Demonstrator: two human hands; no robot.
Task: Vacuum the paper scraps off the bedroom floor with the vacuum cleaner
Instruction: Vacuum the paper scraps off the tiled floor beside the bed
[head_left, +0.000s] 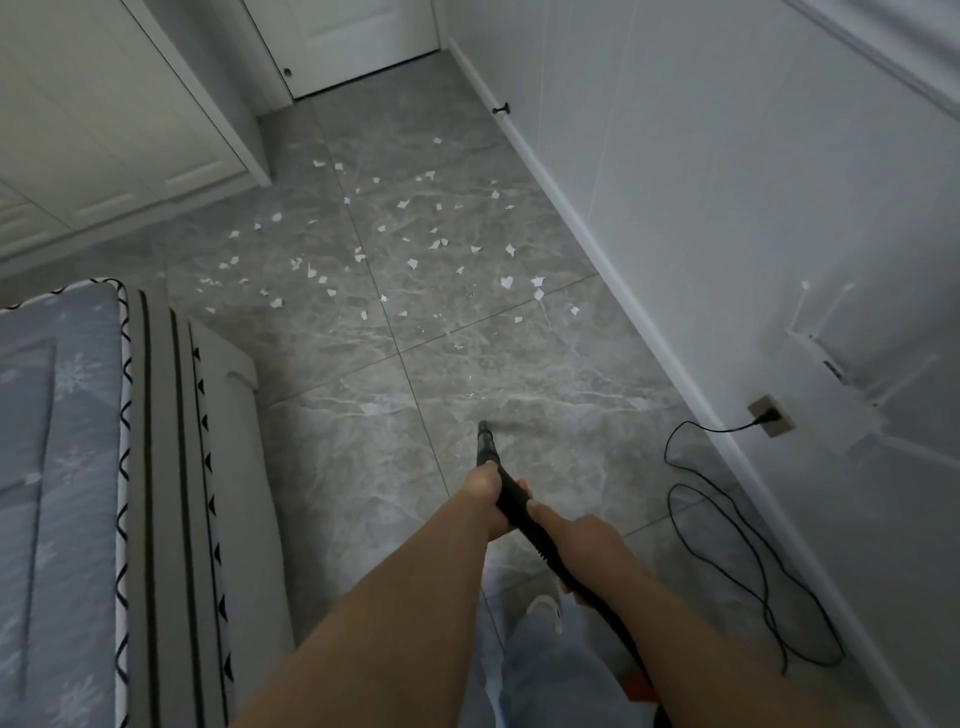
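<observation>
While gripped by both hands, left hand (491, 501) ahead of right hand (582, 540), fingers curled round black ribbed vacuum hose (524, 514); nozzle tip blurred, floor contact unclear. White torn paper scraps (410, 262) scattered well ahead on grey marbled tile floor (363, 415). Risk: thin black looped power cord (727, 525) near feet, liable to snag. Vacuum body mostly cut off.

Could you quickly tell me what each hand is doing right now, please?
Left hand: grips the vacuum wand.
Right hand: grips the wand lower down.
</observation>
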